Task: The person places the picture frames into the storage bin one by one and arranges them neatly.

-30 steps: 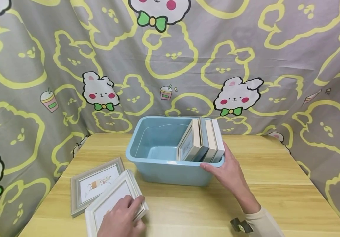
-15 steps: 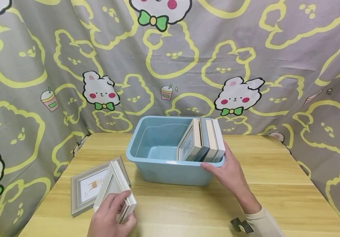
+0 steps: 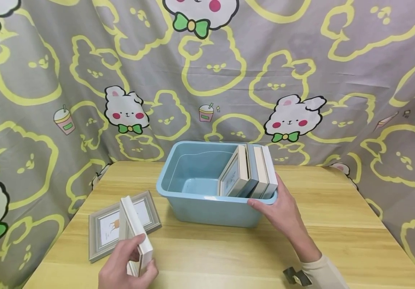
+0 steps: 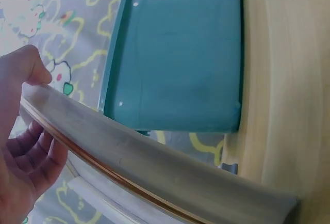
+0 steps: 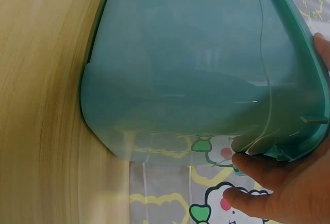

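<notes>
In the head view, my left hand [image 3: 122, 267] pinches a white picture frame [image 3: 132, 218] between thumb and fingers. That frame stands nearly edge-on over a silver-grey picture frame [image 3: 97, 241] lying flat on the table. From the left wrist view, the white frame's long edge [image 4: 129, 141] slants across below the tub. My right hand [image 3: 283, 214] grips the front right corner of a blue plastic tub [image 3: 211, 212], thumb on the front rim; in the right wrist view its fingers [image 5: 258, 170] lie along the tub's outer wall. Several picture frames [image 3: 230, 176] stand on edge in the tub's right part.
A wooden table [image 3: 207, 257] lies under everything. Behind it hangs a grey patterned curtain [image 3: 222, 80]. A dark clip-like piece [image 3: 297, 277] sits by the right sleeve.
My left hand has lifted and turned the white picture frame from nearly flat to edge-on, moving left. More of the grey frame shows. The right hand keeps its grip on the tub.
</notes>
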Demonstrator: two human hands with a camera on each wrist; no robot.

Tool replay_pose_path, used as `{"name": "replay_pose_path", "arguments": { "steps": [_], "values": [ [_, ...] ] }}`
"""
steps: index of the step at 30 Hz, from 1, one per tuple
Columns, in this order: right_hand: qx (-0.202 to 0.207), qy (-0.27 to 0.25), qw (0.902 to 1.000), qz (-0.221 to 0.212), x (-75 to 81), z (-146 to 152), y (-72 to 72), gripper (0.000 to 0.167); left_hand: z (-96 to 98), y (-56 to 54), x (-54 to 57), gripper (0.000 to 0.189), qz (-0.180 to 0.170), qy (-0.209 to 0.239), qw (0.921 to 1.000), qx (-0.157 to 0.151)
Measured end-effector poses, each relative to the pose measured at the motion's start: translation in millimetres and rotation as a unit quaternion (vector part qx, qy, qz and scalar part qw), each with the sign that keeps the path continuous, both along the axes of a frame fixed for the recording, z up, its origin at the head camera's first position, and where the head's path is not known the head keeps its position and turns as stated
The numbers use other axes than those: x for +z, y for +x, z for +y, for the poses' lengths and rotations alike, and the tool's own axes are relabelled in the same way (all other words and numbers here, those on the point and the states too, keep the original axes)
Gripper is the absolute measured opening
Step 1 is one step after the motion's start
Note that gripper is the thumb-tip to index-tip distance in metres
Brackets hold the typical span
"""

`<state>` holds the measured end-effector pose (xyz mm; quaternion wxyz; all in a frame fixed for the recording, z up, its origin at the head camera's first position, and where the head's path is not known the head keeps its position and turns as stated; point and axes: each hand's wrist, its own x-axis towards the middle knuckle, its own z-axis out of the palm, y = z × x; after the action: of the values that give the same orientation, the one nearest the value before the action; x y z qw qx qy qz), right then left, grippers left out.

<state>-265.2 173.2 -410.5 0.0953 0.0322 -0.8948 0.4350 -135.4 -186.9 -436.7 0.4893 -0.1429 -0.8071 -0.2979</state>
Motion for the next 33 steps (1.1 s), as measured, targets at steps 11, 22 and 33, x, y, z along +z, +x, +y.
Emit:
{"name": "replay_pose_path", "arguments": {
  "steps": [11,22,33],
  "values": [
    [-0.004,-0.001,1.0,0.001,0.0,-0.7,0.6,0.105,1.3,11.9,-9.3,0.048,-0.001,0.032,0.996,0.084],
    [-0.009,-0.001,1.0,0.001,0.1,-0.8,0.9,0.105,5.6,29.3,4.8,0.061,-0.085,0.085,0.9887,0.089],
    [-0.005,-0.004,1.0,0.001,0.6,-1.0,0.8,0.105,12.3,39.3,17.1,0.087,-0.168,0.112,0.9721,0.119]
  ]
}}
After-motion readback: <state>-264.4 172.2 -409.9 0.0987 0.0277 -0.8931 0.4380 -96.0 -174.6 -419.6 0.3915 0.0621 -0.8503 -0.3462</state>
